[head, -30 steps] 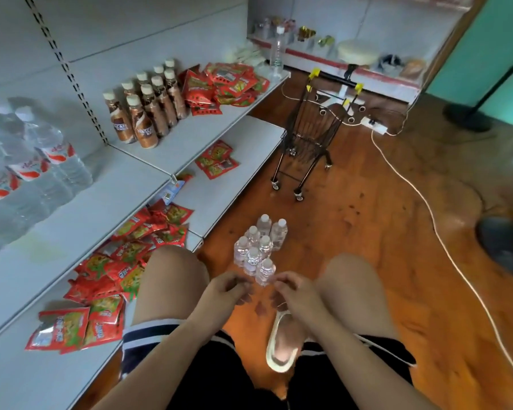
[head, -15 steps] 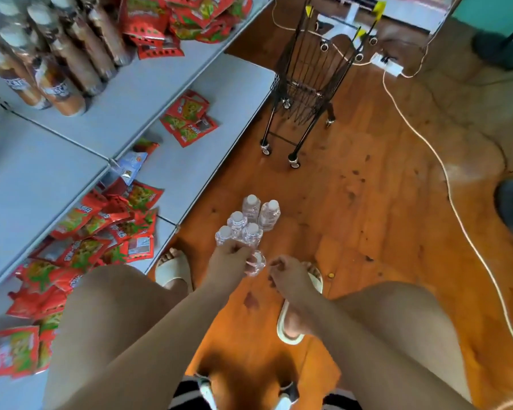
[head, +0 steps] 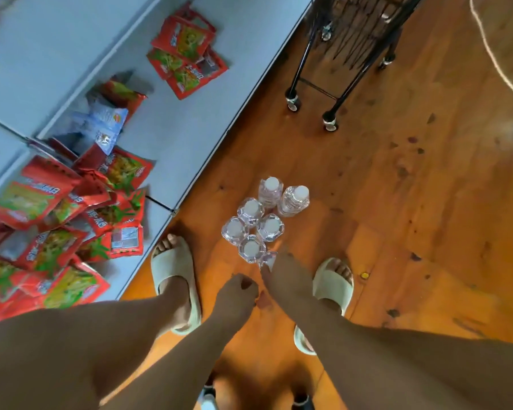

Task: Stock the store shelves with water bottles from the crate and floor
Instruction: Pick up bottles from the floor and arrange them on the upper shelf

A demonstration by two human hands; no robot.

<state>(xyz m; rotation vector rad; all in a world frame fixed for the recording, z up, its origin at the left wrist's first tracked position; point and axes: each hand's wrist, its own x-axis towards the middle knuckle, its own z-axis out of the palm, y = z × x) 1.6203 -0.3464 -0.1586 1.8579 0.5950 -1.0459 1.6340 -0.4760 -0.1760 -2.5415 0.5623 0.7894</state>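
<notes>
1. A wooden floor fills the right and near part of the view, marked with dark specks.
2. A white bottom shelf runs along the left side, its edge slanting from near left to far right.
3. A black wire cart on castors stands on the floor at the far right, just beside the shelf edge.
4. Red snack packets lie heaped on the near left of the shelf. A smaller pile lies farther along it.
5. The person's bare legs come in from the near edge. The left slipper stands close to the shelf edge and the right slipper stands to its right.
6. The water bottles stand upright on the floor in a tight cluster between and just beyond the slippers. Six white caps show, and one more bottle is partly hidden at the near end.
7. The right hand reaches to that near bottle. Blur hides whether the fingers grip it or only touch it.
8. The left hand hangs just left of it, fingers curled in, with nothing seen inside them.
9. A white cable trails across the floor at the far right.
</notes>
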